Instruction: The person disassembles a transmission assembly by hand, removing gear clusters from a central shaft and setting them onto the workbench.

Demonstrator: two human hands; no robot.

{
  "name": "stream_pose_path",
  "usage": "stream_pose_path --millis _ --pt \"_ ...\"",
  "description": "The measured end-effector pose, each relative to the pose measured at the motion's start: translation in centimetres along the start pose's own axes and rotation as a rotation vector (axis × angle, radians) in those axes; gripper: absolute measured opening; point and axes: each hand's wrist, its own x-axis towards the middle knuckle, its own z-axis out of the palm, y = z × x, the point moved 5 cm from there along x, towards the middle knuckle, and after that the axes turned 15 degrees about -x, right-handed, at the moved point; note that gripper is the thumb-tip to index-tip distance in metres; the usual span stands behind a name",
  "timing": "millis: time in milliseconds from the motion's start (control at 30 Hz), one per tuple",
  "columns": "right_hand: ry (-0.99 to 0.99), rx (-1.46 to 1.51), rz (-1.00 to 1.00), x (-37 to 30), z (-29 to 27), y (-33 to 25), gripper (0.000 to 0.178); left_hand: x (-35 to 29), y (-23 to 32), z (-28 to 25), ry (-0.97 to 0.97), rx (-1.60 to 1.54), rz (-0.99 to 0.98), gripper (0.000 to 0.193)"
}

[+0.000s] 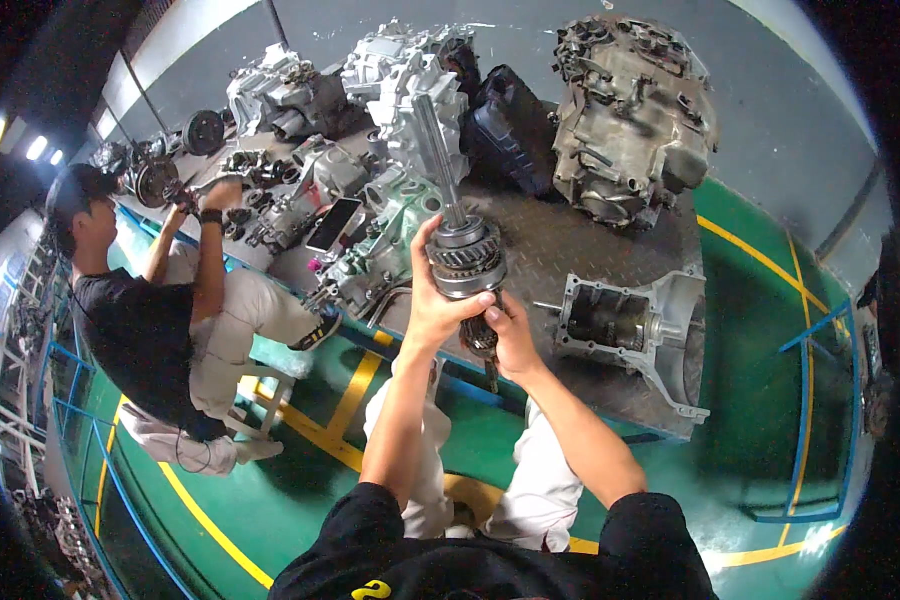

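A gear shaft (467, 252) with several stacked gears and a long splined end stands nearly upright between my hands, over the table's near edge. My left hand (434, 305) is wrapped round its left side, the thumb across the front below the gears. Lower down on the right, my right hand (513, 336) grips the shaft's lower part, thumb near the other thumb. Part of the lower end hides behind my fingers. Just right of my hands, an open grey gearbox housing (625, 316) lies on the metal table (530, 240).
Silver gearbox casings (406, 75), a black case (510, 128) and a large dirty gearbox (632, 120) stand along the back. A phone (334, 224) lies among parts on the left. Further left, a seated co-worker (150, 310) handles parts. Blue railing (806, 430) stands on the right.
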Motion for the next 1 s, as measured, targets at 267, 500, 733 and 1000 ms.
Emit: stream_pose_path --millis 267,500,733,1000 --pt "-0.056 0.006 -0.025 -0.4 1.0 -2.4 0.049 1.1 1.5 1.1 -0.069 -0.078 0.047 0.119" --pt "-0.039 -0.047 -0.086 -0.2 1.9 -3.0 0.052 3.3 3.4 2.3 -0.078 -0.294 0.036 0.114" --pt "-0.094 0.043 -0.031 -0.1 1.7 -3.0 0.053 3.9 3.5 2.9 -0.118 -0.286 0.016 0.115" --pt "-0.051 -0.040 -0.095 -0.5 1.1 -2.8 0.059 2.9 2.7 2.4 -0.134 -0.285 0.023 0.119"
